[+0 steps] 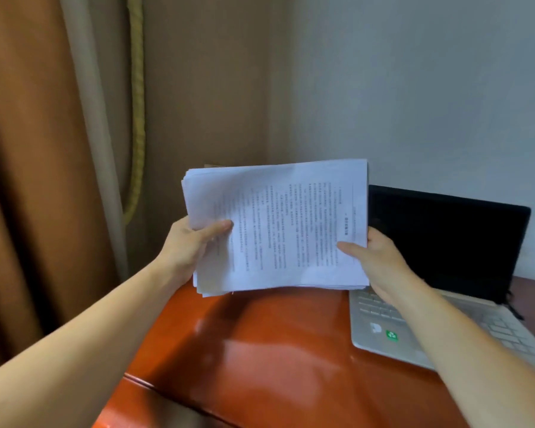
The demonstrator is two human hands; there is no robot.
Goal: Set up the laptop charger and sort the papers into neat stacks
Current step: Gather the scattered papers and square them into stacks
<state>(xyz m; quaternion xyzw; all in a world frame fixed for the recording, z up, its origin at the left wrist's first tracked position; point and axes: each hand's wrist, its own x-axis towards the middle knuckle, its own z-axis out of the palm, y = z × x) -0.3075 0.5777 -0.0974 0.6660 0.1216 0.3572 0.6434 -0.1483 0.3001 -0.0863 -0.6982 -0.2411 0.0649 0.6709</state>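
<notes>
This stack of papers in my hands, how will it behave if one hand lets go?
Probably floppy: the stack of papers is loose sheets, with the left hand and right hand gripping opposite edges. Its lower edge looks uneven, so sheets would likely slip and fan out. The glossy desk may let them skid.

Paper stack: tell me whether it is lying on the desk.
No, the left hand and right hand hold the paper stack up above the desk.
</notes>
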